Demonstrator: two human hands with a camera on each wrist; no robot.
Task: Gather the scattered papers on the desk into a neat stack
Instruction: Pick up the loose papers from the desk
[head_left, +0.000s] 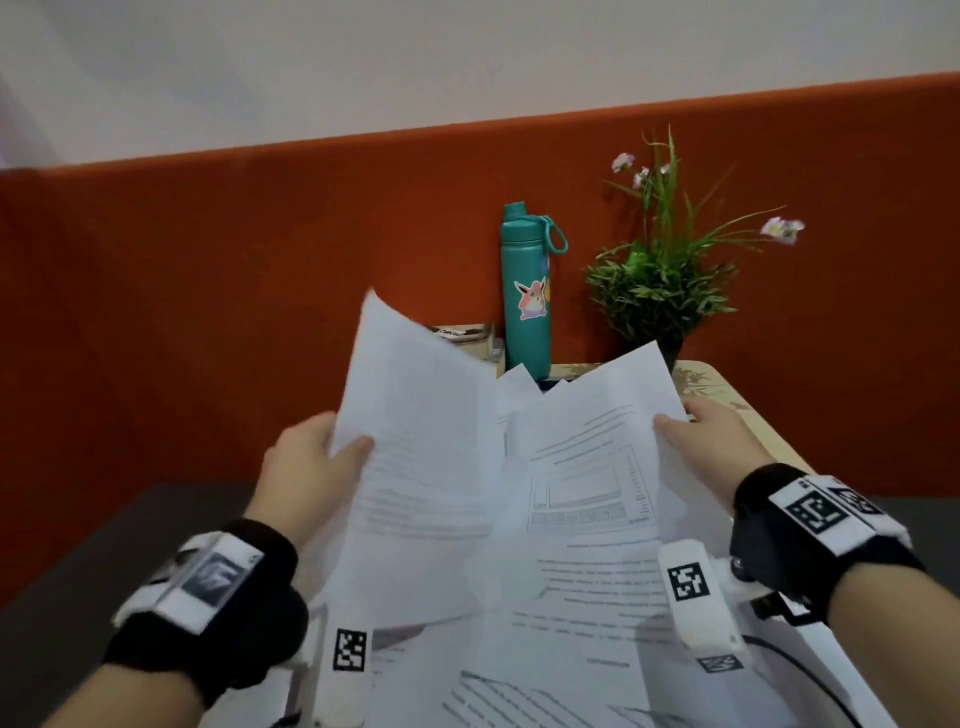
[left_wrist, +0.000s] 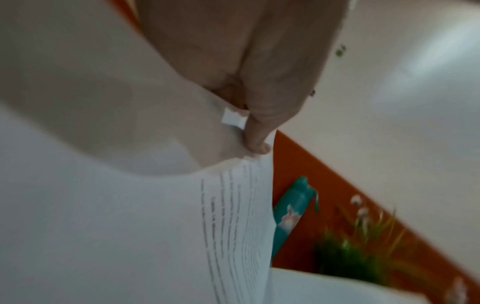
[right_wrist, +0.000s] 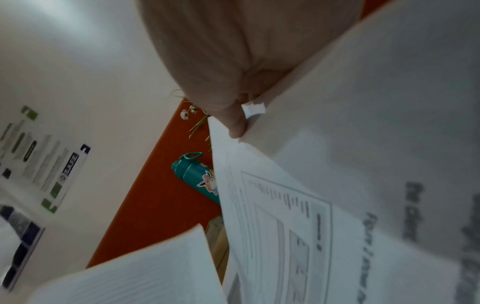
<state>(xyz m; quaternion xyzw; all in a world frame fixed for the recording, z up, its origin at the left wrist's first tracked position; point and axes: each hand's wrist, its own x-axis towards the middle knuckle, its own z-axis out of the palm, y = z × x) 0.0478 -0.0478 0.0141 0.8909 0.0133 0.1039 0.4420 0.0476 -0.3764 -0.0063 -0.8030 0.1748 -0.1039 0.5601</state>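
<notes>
Behind the desk (head_left: 727, 384) I see an orange wall, with a green bottle (head_left: 525, 291) and a plant (head_left: 660, 280) standing far past both grips. From the head view, my left hand (head_left: 306, 467) pinches the left edge of the papers (head_left: 519, 493), and my right hand (head_left: 711, 441) pinches the right edge. The sheets fan up between the grips, all crooked, and more lie loose below my wrists. From the left wrist, my fingers (left_wrist: 255, 142) are curled on a sheet, with the thumb hidden behind it. From the right wrist, one fingertip presses a page with a chart on it, and other pages lean beside it. I think the good way is to bring both grips closer, hold loosely, and tap the bottom edges on the desk so they line up. If I squeeze hard, the corners may bend.
</notes>
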